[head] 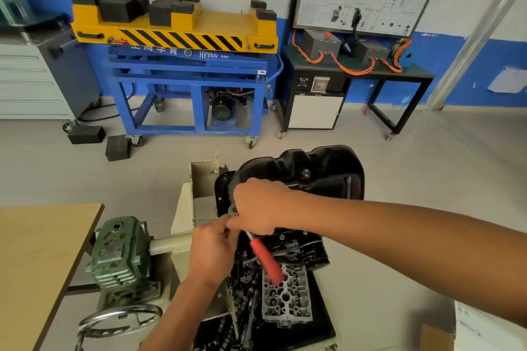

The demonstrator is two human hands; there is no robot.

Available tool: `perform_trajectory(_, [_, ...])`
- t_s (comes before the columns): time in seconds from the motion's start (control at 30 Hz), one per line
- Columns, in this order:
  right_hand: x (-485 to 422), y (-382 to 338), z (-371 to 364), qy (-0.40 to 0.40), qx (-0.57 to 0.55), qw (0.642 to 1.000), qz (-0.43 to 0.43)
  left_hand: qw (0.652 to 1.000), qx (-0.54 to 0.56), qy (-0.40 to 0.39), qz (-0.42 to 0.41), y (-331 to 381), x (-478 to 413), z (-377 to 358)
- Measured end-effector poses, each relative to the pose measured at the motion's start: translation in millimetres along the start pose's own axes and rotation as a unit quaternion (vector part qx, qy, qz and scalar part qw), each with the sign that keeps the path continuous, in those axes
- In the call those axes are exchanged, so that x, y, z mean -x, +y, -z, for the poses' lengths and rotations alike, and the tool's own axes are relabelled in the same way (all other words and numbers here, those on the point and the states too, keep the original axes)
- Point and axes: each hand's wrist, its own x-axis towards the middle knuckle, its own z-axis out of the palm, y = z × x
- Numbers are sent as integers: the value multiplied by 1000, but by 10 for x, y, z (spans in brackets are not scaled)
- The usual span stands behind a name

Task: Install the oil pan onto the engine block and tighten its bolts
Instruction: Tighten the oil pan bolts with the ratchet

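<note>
A glossy black oil pan (316, 171) sits on top of the engine block (302, 248), which hangs on a cream stand. A ratchet wrench with a red handle (266, 261) slants down from the pan's near left flange; its chrome head (233, 210) shows between my hands. My right hand (256, 205) curls over the ratchet head at the flange. My left hand (215, 248) comes up from below and pinches at the ratchet just under the head. The bolt under the socket is hidden.
A green gearbox (119, 251) with a chrome handwheel (119, 319) is at the stand's left. A tray below holds a cylinder head (286, 298) and loose parts. A wooden table (37, 259) is at left; a blue and yellow lift cart (185, 65) stands behind.
</note>
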Motion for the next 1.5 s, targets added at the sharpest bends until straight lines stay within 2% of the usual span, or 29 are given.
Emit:
perform_trajectory(0.13, [-4,33,88,0,109,991,80,999,25,1,-37,15,14,51])
perform_trajectory(0.3, [-31,20,80,14,200,967,156,999,20,-34,-30,-77,33,62])
perform_trajectory(0.53, [-84,1,-8,30,318,899,298,997,8,-70,-31,-113,50,108])
perform_trajectory(0.6, [-84,-3,-7,30,319,901,291,998,19,-63,-18,-118,73,91])
perform_trajectory(0.73, [-62,-26,48,9,271,938,216,998,59,-27,20,-76,74,39])
perform_trajectory(0.87, [-30,-6,135,0,219,962,163,997,72,9,24,-12,56,41])
perform_trajectory(1.03, [-28,48,42,-11,68,994,83,998,46,16,41,-34,10,1])
perform_trajectory(1.2, [24,37,-16,-43,-38,998,2,998,30,10,51,-47,48,-85])
perform_trajectory(1.33, [3,23,40,-57,-3,998,8,1000,24,-6,4,-53,39,-44])
perform_trajectory(1.5, [-59,-29,61,-9,149,985,84,997,57,-38,-18,-42,21,59])
